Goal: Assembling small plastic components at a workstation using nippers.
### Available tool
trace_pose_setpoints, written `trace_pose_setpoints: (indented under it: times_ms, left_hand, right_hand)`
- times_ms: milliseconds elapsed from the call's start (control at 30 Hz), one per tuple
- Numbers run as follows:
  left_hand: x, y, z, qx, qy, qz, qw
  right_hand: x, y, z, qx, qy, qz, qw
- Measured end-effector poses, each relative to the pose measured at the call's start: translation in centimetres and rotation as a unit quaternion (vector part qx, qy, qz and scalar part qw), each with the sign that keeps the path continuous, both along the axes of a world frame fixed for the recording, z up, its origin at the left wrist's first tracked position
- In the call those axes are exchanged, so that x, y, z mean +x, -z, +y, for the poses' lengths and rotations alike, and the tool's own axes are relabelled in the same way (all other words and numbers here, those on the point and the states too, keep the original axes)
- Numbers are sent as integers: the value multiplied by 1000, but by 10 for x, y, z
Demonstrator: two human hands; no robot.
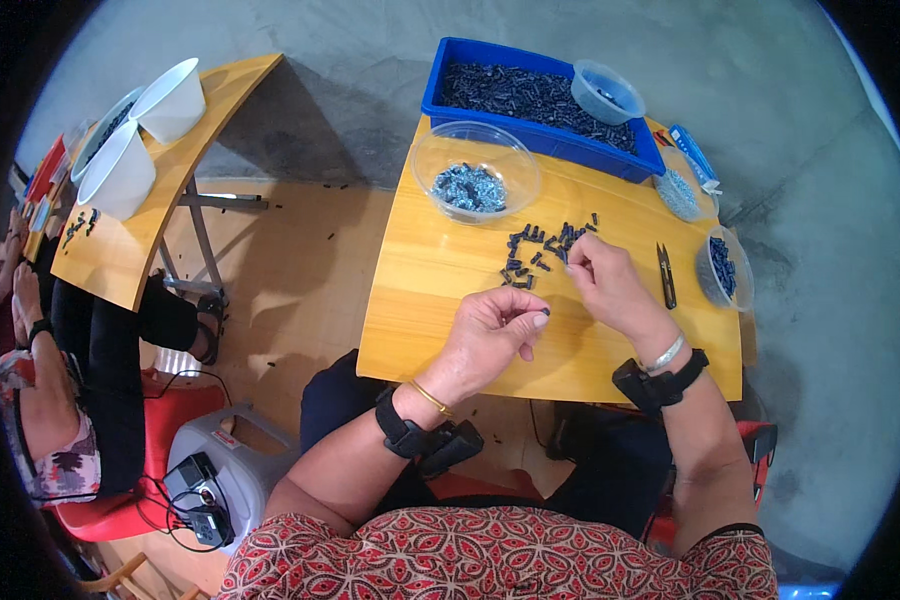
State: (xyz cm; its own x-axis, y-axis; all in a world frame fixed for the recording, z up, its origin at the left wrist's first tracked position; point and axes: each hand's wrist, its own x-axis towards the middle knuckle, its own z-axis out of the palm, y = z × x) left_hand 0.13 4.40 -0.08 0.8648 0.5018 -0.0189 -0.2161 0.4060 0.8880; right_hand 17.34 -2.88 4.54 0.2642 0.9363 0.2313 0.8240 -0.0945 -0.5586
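Observation:
My left hand (492, 335) is closed in a pinch over the near part of the table, with a small dark piece (545, 312) showing between thumb and fingertip. My right hand (610, 285) is also pinched, its fingertips at the right edge of a loose scatter of small black cylindrical parts (530, 236). Whatever sits in those fingertips is too small to make out. To the right of that hand lies a pair of black thread snips (666, 275). Beyond the scatter stands a clear round bowl (475, 140) with shiny silvery pieces (469, 188) in it.
A blue bin (540, 130) full of black parts spans the table's far side, a clear tub (608, 92) on its corner. Tubs of clear beads (679, 196) and dark blue parts (723, 268) line the right edge. At left, another person's hand (27, 295) is near a table with white bowls (118, 172).

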Motion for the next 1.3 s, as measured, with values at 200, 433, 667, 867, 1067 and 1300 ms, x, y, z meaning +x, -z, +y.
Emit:
trace_pose_setpoints:
  times_ms: [200, 433, 667, 867, 1067, 1300]
  left_hand:
    - [1, -1, 0, 4, 0, 4, 1000]
    - [0, -3, -2, -60, -20, -43, 997]
    - [0, -8, -8, -54, -16, -88, 995]
    - [0, -8, -10, -49, -12, -90, 995]
    - [-1, -7, -10, -42, -13, -86, 995]
    - [-2, -9, -11, -56, -19, -92, 994]
  right_hand:
    - [7, 5, -1, -16, 39, 63, 997]
    - [-3, -8, -18, 28, 29, 265, 963]
    - [-30, -15, -33, 101, -31, 442, 891]
    - [-31, -7, -34, 130, -71, 520, 841]
    - [-34, -5, -33, 134, -80, 562, 813]
    - [-37, -3, -32, 149, -83, 563, 809]
